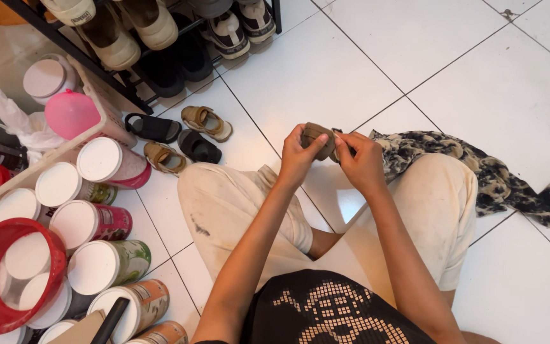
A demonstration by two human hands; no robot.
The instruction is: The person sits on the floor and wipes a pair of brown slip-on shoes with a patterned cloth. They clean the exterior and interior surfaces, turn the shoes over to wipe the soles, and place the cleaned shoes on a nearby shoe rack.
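I sit cross-legged on the white tiled floor (326,70) and hold a small brown child's sandal (317,133) in front of my knees. My left hand (298,155) grips its left side with the thumb across the top. My right hand (359,162) grips its right side, fingers curled on it. A patterned black and beige cloth (479,169) lies on the floor behind my right knee, apart from my hands.
Two tan child's sandals (206,121) and two black ones (154,127) lie left of my knee, before a black shoe rack (141,38) with shoes. Several lying cans with white lids (100,223), a red bowl (7,274) and a pink ball (71,113) fill the left side.
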